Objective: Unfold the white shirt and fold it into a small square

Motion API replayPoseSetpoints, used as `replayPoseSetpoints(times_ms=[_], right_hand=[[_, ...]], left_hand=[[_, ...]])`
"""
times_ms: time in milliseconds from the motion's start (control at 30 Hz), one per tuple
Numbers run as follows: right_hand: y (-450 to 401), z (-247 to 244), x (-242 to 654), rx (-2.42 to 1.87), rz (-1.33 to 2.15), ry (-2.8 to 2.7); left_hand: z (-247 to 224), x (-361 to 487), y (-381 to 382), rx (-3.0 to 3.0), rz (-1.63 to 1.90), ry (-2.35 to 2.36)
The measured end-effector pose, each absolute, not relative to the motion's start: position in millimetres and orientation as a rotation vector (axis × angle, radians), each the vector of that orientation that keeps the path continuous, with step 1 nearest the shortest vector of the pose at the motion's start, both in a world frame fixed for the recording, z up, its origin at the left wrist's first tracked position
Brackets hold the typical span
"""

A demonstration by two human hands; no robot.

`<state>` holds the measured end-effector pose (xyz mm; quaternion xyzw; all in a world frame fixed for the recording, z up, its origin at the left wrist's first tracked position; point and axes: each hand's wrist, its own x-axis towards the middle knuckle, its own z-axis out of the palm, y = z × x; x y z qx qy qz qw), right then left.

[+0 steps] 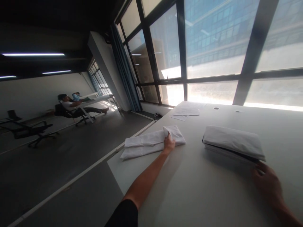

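Observation:
A long, folded white cloth point(144, 142) lies near the left edge of the white table point(189, 186). My left hand point(169, 142) is closed on it toward its right end, with the fingers tucked under a raised flap. To the right sits a thicker bundle of folded white cloth point(234, 142), which shows a dark layer along its near side. At that bundle's near right corner my right hand point(267, 181) is closed, its fingers partly in shadow and slightly blurred. The fingertips under the corner are hidden.
Loose white papers point(187, 110) lie at the table's far left corner. Two round holes, one a cable hole point(216, 108), are near the window side. Beyond the table, a person point(71, 105) sits reclined in a chair, with an unoccupied office chair point(33, 130) closer by.

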<state>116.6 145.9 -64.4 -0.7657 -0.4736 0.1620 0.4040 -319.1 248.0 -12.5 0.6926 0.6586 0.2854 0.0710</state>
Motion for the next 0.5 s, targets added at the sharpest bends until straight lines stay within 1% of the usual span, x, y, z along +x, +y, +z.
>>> replayPoseSetpoints(times_ms=[100, 200, 267, 333, 400, 500], right_hand=[[146.2, -64.6, 116.6, -1.942, 0.392, -1.209], [146.1, -66.5, 117.9, -1.941, 0.378, -1.216], [145.9, -66.9, 118.5, -1.930, 0.368, -1.223], [145.7, -66.3, 118.6, -1.916, 0.364, -1.227], [146.2, -65.7, 118.1, -1.899, 0.375, -1.225], [148.5, -67.7, 118.0, -1.889, 0.390, -1.206]], left_hand=[[1.1, -283.3, 270.6, 2.060, 1.004, 1.883], [16.6, -256.4, 282.2, 2.279, 1.067, 1.519], [22.1, -253.8, 281.4, 2.460, 1.079, 1.210], [22.3, -268.1, 274.4, 2.551, 1.052, 1.116], [18.5, -298.7, 263.1, 2.553, 0.896, 1.305], [10.4, -359.4, 242.5, 2.507, 0.365, 1.630]])
